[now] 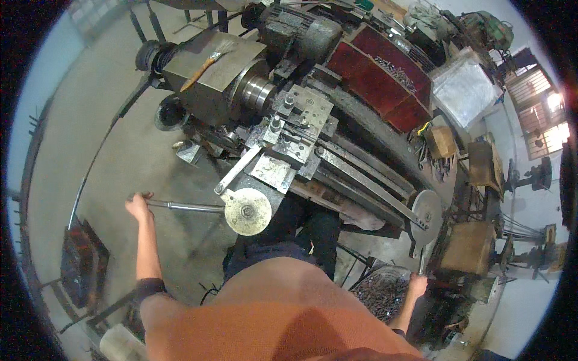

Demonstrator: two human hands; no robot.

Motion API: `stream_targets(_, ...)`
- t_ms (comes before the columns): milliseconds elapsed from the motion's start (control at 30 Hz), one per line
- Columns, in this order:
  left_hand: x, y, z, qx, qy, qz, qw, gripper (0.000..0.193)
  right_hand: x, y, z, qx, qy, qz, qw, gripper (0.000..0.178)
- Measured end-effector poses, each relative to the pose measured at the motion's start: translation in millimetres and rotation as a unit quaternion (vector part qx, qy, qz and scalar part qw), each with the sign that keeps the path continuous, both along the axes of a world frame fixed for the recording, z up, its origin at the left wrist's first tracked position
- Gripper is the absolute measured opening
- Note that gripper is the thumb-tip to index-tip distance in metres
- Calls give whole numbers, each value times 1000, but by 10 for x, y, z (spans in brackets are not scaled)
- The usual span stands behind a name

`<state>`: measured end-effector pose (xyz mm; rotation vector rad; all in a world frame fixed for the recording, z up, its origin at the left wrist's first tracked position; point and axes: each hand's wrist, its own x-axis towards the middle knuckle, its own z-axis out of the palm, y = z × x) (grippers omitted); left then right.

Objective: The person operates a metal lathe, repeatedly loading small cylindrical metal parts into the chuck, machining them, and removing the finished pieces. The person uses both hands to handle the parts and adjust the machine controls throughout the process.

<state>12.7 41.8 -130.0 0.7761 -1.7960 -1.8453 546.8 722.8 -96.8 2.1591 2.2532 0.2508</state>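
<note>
In front of me stands a small metal lathe. My left hand (139, 206) is closed round the outer end of a long steel lever (189, 207), which runs to a pale round disc (248, 212) at the near side of the tool slide. On the right, my right hand (416, 284) grips a shorter lever (422, 260) below a second grey disc (427, 212). A flat link bar (367, 186) joins that disc to the slide block (307, 108). Facing the block is the shiny spindle (257, 89).
A wooden-handled brush (205, 66) lies on the headstock (211, 51). Behind the lathe are a motor (301, 36) and a red tray (367, 69) with small metal parts. A basket of small dark pieces (382, 295) sits beside my right arm. Several tools (439, 162) lie at the right.
</note>
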Motion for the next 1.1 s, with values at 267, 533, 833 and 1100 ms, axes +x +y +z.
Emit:
stream_targets(267, -218, 264, 146, -13, 6, 40, 999, 9, -225, -361, 176, -39, 55, -36, 997, 42)
stream_targets(533, -188, 72, 85, -27, -31, -27, 999, 11, -30, -29, 52, 5, 38, -2, 999, 42)
stream_targets(833, -590, -562, 104, -392, -209, -201, 873, 25, 203, 1378, 36, -2, -95, 61, 994, 35)
stream_targets(1100, -1494, 471, -277, -660, -154, -347, 648, 37, -264, 1007, 44, 146, -103, 19, 984, 49)
